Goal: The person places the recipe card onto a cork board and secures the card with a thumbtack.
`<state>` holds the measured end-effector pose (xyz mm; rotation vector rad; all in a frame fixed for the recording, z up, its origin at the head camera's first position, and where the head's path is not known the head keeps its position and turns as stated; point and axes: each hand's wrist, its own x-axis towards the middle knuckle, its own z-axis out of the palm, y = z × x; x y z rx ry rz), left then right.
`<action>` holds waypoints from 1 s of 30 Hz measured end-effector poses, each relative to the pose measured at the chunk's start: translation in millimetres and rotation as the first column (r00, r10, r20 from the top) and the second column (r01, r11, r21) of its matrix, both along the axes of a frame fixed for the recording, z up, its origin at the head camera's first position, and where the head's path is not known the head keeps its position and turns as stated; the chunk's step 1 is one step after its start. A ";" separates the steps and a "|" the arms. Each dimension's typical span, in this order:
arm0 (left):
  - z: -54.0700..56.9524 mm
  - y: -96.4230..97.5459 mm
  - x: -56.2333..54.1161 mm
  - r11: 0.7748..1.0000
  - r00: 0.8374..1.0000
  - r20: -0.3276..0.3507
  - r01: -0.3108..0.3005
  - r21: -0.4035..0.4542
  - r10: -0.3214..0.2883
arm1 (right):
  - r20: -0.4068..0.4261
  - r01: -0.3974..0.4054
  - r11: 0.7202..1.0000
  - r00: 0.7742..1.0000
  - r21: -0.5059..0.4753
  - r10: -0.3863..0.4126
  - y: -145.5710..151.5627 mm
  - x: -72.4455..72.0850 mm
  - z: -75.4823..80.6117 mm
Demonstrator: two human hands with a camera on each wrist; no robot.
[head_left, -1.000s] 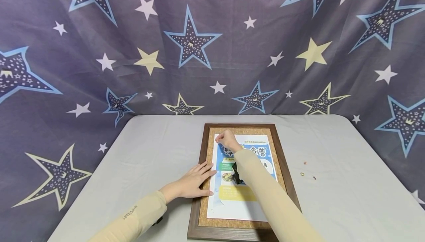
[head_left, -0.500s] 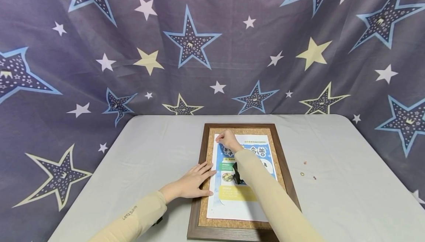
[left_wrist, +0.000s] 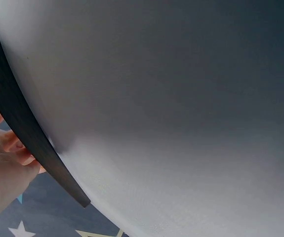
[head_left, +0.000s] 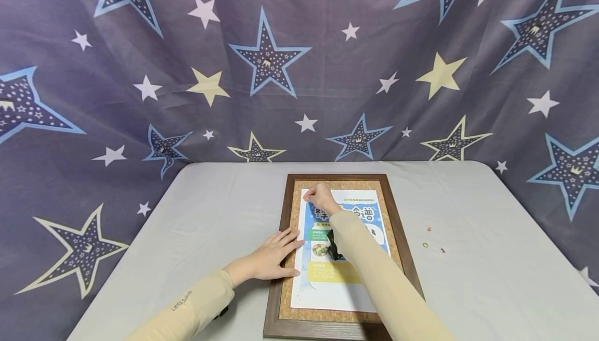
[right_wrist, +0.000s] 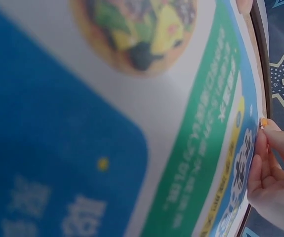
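Note:
A printed poster (head_left: 332, 297) with blue, green and yellow panels lies on a cork board (head_left: 299, 316) in a dark wood frame (head_left: 323, 329). With fingers spread, my left hand (head_left: 276, 256) rests on the board's left side, fingertips on the poster's left edge. My right hand (head_left: 323, 198) is at the poster's upper left corner. In the right wrist view, its thumb and finger pinch a small orange push pin (right_wrist: 264, 122), whose thin metal point is at the paper. Whether the point is in the cork I cannot tell. My right forearm hides part of the poster.
Three tiny items lie on the grey tabletop right of the board: a reddish one (head_left: 429, 228), a yellowish one (head_left: 425, 245) and a dark one (head_left: 442, 250). A star-patterned curtain (head_left: 281, 112) hangs behind the table and along its sides.

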<state>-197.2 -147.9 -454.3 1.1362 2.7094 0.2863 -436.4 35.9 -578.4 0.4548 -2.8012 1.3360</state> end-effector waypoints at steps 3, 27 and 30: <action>-0.1 -0.2 0.3 1.000 1.000 -0.005 0.003 0.002 -0.003 | 0.000 -0.015 1.000 1.000 -0.007 0.015 1.7 -4.3 -5.9; -0.7 -0.3 0.1 1.000 1.000 -0.003 -0.004 -0.003 0.004 | -0.097 0.033 0.999 0.995 0.028 -0.030 -2.0 -23.3 -32.7; -0.8 0.0 -0.1 1.000 1.000 -0.004 -0.004 0.000 0.004 | -0.141 0.069 0.996 0.988 0.053 -0.061 -2.6 -40.1 -53.4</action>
